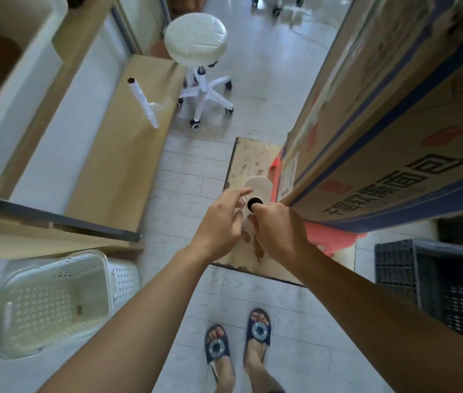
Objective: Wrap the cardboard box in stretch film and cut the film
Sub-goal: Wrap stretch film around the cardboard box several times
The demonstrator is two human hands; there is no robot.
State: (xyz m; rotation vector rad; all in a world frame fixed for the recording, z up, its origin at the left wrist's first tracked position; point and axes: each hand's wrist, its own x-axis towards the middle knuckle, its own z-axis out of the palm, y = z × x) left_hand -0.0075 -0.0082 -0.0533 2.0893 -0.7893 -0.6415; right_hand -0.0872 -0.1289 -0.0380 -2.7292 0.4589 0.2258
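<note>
The cardboard box (394, 114) fills the right side of the view. It is big and brown, with dark blue bands along its edges, large black printed characters on the near face, some red marks, and a pale label near its lower corner. It rests on something red (329, 236), which sits on a worn wooden board (248, 160) on the tiled floor. Whether any film already covers the box cannot be told from the blurred picture. Just beside the near corner of the box is the stretch film roll (258, 185), white, with the dark hole of its core facing up. The right hand (277, 231) has its fingers curled around the upper end of this roll and holds it above the board. The left hand (221, 222) is just beside it with fingers loosely spread and holds nothing; whether its fingertips touch the roll is not clear. On the left, a thin, almost used roll (142, 100) lies on a flat cardboard sheet (116, 165). A white stool (196, 38) stands further away, a white basket (54, 302) is at the lower left, and dark crates (437, 279) are at the lower right.
</note>
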